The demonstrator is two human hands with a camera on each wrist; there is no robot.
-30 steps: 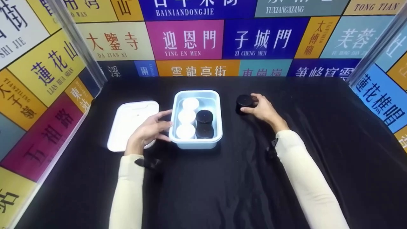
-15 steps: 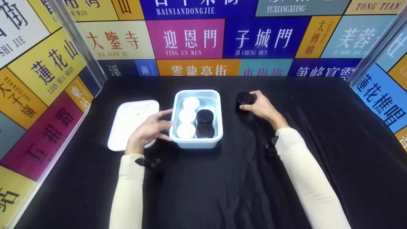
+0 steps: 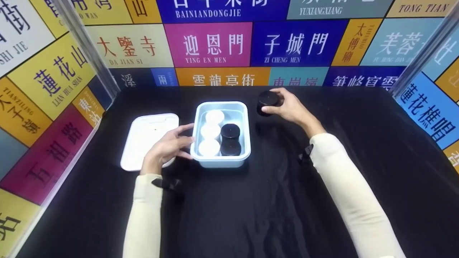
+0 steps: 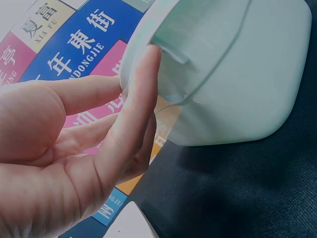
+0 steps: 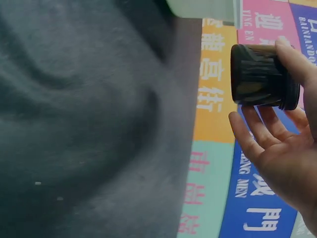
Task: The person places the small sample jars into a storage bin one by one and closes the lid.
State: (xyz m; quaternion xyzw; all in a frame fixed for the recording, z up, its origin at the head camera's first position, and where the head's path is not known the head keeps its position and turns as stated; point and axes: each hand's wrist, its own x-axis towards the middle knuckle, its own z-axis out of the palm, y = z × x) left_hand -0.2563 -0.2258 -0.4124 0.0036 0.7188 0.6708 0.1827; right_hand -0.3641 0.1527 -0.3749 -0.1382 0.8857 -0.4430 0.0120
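My right hand [image 3: 292, 109] grips a black round jar [image 3: 268, 102] between thumb and fingers, held above the black cloth to the right of the box. In the right wrist view the jar [image 5: 260, 77] shows its glossy dark side. My left hand [image 3: 170, 145] rests its fairly straight fingers against the left rim of a pale blue plastic box [image 3: 224, 163]. From the left wrist view, the fingers touch the box's rim and outer wall [image 4: 247, 99]. Inside the box stand a column of white round-topped jars [image 3: 211, 131] and two black jars [image 3: 230, 132].
A white lid [image 3: 143, 139] lies flat on the black cloth [image 3: 222, 215], left of the box and partly behind my left hand. Panels with Chinese lettering [image 3: 208, 44] wall in the back and sides.
My right hand has lifted the black jar off the cloth and carried it a little up and to the left. My left hand and the box have stayed put.
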